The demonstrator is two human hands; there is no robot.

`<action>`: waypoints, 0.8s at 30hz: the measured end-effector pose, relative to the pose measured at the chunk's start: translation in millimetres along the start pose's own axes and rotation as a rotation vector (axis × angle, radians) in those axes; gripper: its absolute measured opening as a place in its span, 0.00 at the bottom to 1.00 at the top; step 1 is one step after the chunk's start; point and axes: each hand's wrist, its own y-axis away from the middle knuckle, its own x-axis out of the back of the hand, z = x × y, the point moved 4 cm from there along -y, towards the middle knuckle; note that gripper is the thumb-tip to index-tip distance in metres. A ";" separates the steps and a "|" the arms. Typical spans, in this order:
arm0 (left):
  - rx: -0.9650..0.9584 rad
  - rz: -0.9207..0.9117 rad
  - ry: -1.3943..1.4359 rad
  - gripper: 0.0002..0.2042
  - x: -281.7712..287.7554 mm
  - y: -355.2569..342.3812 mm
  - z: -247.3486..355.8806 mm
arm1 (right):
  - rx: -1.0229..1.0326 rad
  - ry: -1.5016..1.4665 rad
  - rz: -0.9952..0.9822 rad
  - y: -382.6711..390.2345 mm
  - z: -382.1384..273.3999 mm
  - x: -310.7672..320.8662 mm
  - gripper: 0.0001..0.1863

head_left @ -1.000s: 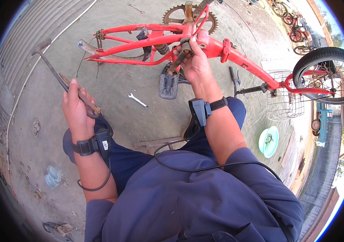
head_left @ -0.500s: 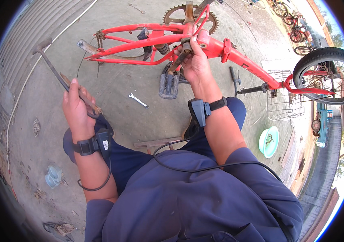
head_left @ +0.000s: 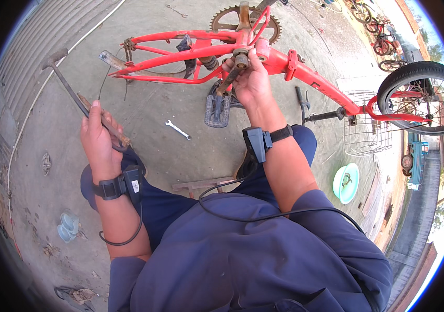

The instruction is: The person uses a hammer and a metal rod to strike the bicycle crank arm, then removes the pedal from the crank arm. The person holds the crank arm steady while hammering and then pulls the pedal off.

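In the head view my left hand [head_left: 99, 134] is closed around the handle of a hammer [head_left: 69, 86], whose rusty head points up and away to the left. A brown, rusty rod [head_left: 124, 139] lies against the handle in the same grip. My right hand [head_left: 252, 83] is wrapped at the crank arm [head_left: 228, 82] of a red bicycle frame [head_left: 313, 82], thumb up by the bottom bracket. From that crank hangs a black pedal [head_left: 217, 110]. On the frame's far side sits a toothed chainring [head_left: 225, 18].
An open-ended wrench [head_left: 179, 130] lies on the concrete between my hands. The front wheel [head_left: 417, 97] and wire basket [head_left: 365, 130] are at the right. Below them stands a pale green basin [head_left: 346, 183] with small parts inside. A low wooden stool [head_left: 183, 186] is by my legs.
Almost nothing differs. My right hand's fingers have shifted slightly at the crank, and more of the bottom bracket end shows. The left hand keeps its hold on the hammer.
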 end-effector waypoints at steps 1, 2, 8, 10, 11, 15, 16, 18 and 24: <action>0.002 0.001 0.002 0.12 0.2 -0.5 -0.5 | 0.002 -0.020 -0.027 -0.1 -0.6 0.0 0.23; 0.000 -0.002 0.005 0.12 0.2 -1.1 -0.8 | 0.004 -0.040 -0.053 -0.2 -1.3 -0.1 0.23; -0.007 -0.005 0.007 0.12 0.0 -2.1 -2.2 | -0.004 0.030 -0.020 0.1 -3.4 3.3 0.24; -0.022 -0.006 0.000 0.13 -0.1 -1.8 -1.2 | 0.006 0.050 0.004 0.1 -1.7 3.4 0.24; -0.001 -0.003 0.004 0.13 -0.2 -1.6 -1.8 | -0.001 0.043 0.002 -0.2 -0.9 3.3 0.24; 0.005 0.005 -0.002 0.13 -0.2 -1.0 -1.3 | 0.021 -0.094 -0.078 -0.3 0.4 -0.1 0.26; 0.003 0.001 -0.003 0.13 -0.6 -1.2 -1.3 | 0.011 -0.103 -0.099 -0.8 -1.1 -0.7 0.26; 0.002 0.000 -0.005 0.13 -1.0 -1.2 -1.4 | -0.023 -0.117 -0.090 -0.6 -2.1 -0.4 0.26; 0.000 0.005 -0.002 0.13 -0.5 -1.3 -1.7 | 0.020 0.026 0.016 0.1 -1.5 0.4 0.19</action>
